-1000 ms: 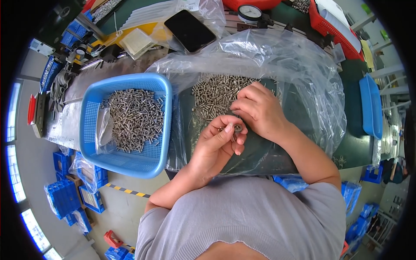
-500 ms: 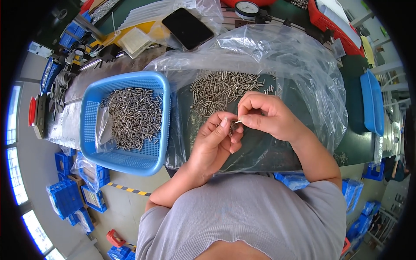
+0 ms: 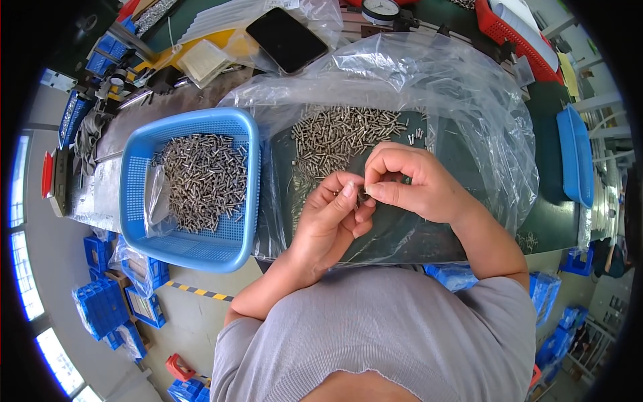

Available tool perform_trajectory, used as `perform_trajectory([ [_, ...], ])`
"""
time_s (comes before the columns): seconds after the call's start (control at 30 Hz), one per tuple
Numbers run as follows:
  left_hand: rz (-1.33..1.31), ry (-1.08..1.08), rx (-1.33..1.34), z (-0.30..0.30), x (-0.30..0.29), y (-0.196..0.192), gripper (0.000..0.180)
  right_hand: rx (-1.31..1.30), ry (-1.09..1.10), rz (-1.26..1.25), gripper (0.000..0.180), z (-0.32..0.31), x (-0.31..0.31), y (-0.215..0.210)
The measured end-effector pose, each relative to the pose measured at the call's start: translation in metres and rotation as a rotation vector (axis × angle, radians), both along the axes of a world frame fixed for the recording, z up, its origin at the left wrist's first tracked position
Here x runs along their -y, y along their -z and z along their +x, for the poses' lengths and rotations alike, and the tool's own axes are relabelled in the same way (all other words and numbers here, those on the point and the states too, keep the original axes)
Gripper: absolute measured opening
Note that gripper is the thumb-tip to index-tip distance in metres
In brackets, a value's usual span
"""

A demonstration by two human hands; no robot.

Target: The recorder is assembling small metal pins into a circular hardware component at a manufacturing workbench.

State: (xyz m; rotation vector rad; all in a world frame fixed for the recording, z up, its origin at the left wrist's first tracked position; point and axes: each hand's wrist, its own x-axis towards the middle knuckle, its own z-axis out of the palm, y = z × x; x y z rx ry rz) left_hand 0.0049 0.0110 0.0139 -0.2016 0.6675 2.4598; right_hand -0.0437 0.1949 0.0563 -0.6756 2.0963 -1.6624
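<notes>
My left hand (image 3: 328, 218) is closed, its thumb and curled fingers around a small dark metal piece (image 3: 362, 196), mostly covered by the fingers. My right hand (image 3: 420, 184) pinches thumb against forefinger right at that piece; the slim metal pin seen there a moment earlier is now largely hidden by the fingertips. Just beyond both hands, a heap of small metal pins (image 3: 341, 134) lies on clear plastic. A few pins (image 3: 416, 136) lie apart to its right. Left of my hands, a blue plastic basket (image 3: 251, 194) holds many more small metal pins (image 3: 204, 181) and a clear bag.
Crumpled clear plastic sheeting (image 3: 462, 87) spreads over the green tabletop behind and right of the heap. At the back are a black phone (image 3: 287, 40), a dial gauge (image 3: 380, 8) and a red basket (image 3: 516, 40). A blue tray (image 3: 575, 157) stands at the right edge.
The right fingertips have closed in on the piece in my left hand, and the pin between them has dropped mostly from sight. The view has shifted slightly; the basket and heap look unchanged.
</notes>
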Motion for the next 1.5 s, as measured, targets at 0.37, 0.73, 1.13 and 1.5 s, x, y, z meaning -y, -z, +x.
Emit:
perform_trajectory([
  [0.37, -0.013, 0.012, -0.036, -0.002, 0.000, 0.000, 0.014, -0.148, -0.008, 0.026, 0.013, 0.001, 0.000, -0.004],
  [0.73, 0.012, 0.074, -0.059, 0.002, 0.003, 0.003, 0.017, -0.345, 0.007, 0.054, 0.018, 0.006, 0.005, 0.001],
  [1.13, 0.044, -0.053, -0.095, 0.001, -0.003, 0.000, 0.020, -0.441, 0.058, 0.054, 0.015, 0.001, -0.004, -0.003],
  [1.5, 0.071, -0.032, -0.080, -0.003, -0.002, 0.001, 0.018, -0.709, 0.176, 0.543, 0.017, -0.015, -0.008, 0.023],
])
